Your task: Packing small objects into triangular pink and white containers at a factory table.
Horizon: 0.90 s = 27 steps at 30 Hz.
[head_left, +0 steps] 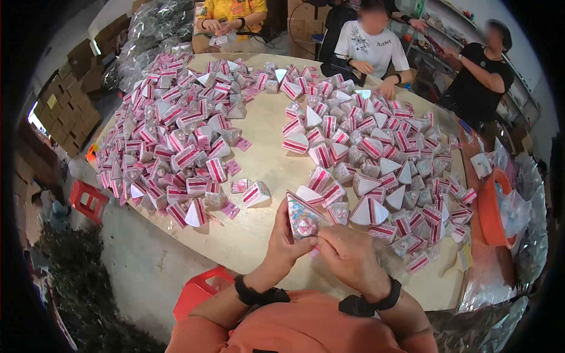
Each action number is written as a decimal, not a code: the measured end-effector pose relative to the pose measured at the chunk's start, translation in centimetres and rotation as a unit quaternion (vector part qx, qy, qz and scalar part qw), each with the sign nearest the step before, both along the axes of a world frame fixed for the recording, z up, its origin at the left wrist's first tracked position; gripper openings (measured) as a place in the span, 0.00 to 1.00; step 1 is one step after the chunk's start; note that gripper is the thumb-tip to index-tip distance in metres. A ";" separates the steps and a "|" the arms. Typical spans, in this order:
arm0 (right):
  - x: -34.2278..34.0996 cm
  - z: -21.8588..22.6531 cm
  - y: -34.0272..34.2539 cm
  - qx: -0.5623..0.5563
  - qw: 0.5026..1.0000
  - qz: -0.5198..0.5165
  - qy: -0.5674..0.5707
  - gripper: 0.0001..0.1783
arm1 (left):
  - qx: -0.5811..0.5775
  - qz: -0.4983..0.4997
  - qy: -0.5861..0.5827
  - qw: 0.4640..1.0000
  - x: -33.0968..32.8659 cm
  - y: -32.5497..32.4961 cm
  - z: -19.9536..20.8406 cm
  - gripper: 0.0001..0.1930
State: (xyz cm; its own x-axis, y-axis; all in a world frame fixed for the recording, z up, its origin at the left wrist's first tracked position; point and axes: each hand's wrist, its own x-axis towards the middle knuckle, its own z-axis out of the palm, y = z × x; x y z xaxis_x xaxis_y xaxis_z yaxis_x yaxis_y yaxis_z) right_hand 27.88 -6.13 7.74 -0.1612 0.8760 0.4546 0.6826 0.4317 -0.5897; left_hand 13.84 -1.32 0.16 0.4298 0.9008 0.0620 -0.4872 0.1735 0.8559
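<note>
A toy cake slice [304, 219], wedge-shaped with colourful sprinkles and a pink decoration on its face, is tilted up above the near side of the table. My left hand [281, 246] wraps round its left side, the thumb along the lower edge. Against the slice's lower right corner, my right hand [348, 254] is closed with fingertips pinched; exactly what they grip there is partly hidden. Just beyond my hands lie more wedge slices with white and dark pink layered sides, among them a single slice [256, 193] to the left.
A big heap of slices [176, 135] covers the table's left side, another heap [382, 153] the right. An orange basin [493, 209] with plastic bags stands at the right. Red stools [88, 200] are on the floor. Across the table sit co-workers; another person stands at right.
</note>
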 end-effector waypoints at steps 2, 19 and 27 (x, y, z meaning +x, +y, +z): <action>0.1 -0.2 0.2 0.004 1.000 0.005 -0.011 0.03 | -0.015 -0.010 -0.018 1.000 -0.2 -0.1 0.5 0.44; 0.0 -0.2 0.0 -0.014 0.999 -0.007 -0.032 0.04 | 0.043 0.042 0.020 0.998 0.0 -0.5 1.2 0.41; 0.5 -0.4 0.0 -0.022 0.999 0.004 -0.046 0.04 | 0.059 0.049 0.034 0.996 0.3 -0.5 0.7 0.42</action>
